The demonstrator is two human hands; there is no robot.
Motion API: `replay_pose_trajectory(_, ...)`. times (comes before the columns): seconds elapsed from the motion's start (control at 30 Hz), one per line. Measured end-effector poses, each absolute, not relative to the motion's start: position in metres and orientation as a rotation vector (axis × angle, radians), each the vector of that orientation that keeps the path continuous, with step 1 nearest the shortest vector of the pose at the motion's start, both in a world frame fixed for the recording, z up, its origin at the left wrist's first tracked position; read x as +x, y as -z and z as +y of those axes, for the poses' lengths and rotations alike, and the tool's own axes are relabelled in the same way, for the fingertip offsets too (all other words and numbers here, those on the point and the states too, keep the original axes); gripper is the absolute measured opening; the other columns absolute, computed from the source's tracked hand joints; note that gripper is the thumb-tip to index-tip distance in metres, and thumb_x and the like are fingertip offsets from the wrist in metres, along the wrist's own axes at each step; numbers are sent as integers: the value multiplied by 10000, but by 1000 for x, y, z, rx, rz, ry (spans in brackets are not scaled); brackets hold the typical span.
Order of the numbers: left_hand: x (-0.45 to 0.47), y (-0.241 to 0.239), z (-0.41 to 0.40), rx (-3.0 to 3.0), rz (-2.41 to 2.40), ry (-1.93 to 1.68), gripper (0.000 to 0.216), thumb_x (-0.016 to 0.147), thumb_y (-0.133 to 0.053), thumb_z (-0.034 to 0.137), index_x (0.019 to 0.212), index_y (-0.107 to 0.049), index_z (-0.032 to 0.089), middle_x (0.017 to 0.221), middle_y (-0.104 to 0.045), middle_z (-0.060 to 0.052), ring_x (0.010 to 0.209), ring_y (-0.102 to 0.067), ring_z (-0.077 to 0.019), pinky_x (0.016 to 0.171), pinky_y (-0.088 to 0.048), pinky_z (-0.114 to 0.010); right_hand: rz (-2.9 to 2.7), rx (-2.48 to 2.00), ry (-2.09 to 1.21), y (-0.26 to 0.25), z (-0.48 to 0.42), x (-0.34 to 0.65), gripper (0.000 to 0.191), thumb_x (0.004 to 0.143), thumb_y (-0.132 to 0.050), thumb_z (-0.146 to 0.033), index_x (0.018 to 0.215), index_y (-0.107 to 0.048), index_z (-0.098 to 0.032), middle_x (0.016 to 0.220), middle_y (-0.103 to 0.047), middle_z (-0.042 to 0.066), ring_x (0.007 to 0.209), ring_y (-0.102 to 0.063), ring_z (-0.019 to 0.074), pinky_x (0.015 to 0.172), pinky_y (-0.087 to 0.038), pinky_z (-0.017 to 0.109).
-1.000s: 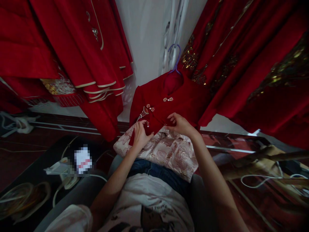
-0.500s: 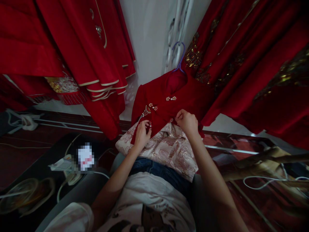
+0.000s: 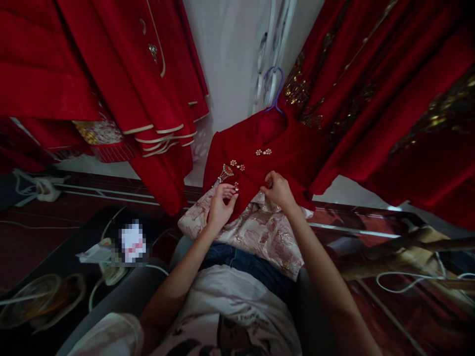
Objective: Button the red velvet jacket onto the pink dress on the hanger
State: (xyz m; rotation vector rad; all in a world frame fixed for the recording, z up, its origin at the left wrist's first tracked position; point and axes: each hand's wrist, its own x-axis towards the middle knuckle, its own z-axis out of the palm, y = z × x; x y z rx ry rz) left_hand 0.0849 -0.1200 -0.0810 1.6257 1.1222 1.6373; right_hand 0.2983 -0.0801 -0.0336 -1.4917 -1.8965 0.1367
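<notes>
A red jacket (image 3: 230,131) with pearl-like flower fastenings hangs in front of me on a purple hanger (image 3: 274,99). My left hand (image 3: 221,205) is closed on the lower front edge of the jacket, beside a small flower button (image 3: 236,186). A fan-shaped beaded ornament (image 3: 225,172) sits just above those fingers. On the other side of the front opening, my right hand (image 3: 279,189) pinches the jacket's edge, and its fingertips cover whatever button is there. Below the jacket, a pale pink brocade skirt (image 3: 256,230) spreads over my lap.
Red garments (image 3: 137,89) hang at the left, and gold-embroidered red ones (image 3: 374,99) at the right. A dark stool (image 3: 70,252) on the left carries a cable and a plastic cup (image 3: 33,299). Wooden bars (image 3: 374,267) and a white cord (image 3: 399,287) lie right.
My right hand has moved left and slightly down, closer to my left hand, covering the flower button seen there before. The left hand has shifted slightly right with the jacket edge.
</notes>
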Motion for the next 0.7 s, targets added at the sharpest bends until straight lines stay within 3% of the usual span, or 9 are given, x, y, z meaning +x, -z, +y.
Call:
replay_pose_trajectory(0.3, 92, 90, -120, 1495, 1109, -1588, 198, 767, -669, 166, 913, -536, 178, 850, -640, -23, 740, -623, -109, 710, -517, -242, -2132, -1240, -1041, -1, -119, 272, 234, 664, -627, -222, 812, -446, -226, 656, -558, -52, 527, -536, 109, 445, -391, 202)
replay_pose_trajectory(0.7, 90, 78, -112, 1652, 1185, -1637, 143, 817, -647, 214, 950, -605, 180, 848, -661, -30, 775, -643, -126, 720, -527, -249, -1567, -1224, -731, 31, -101, 240, 280, 659, -710, -278, 864, -533, -205, 770, -607, -9, 624, -596, 111, 561, -514, 226)
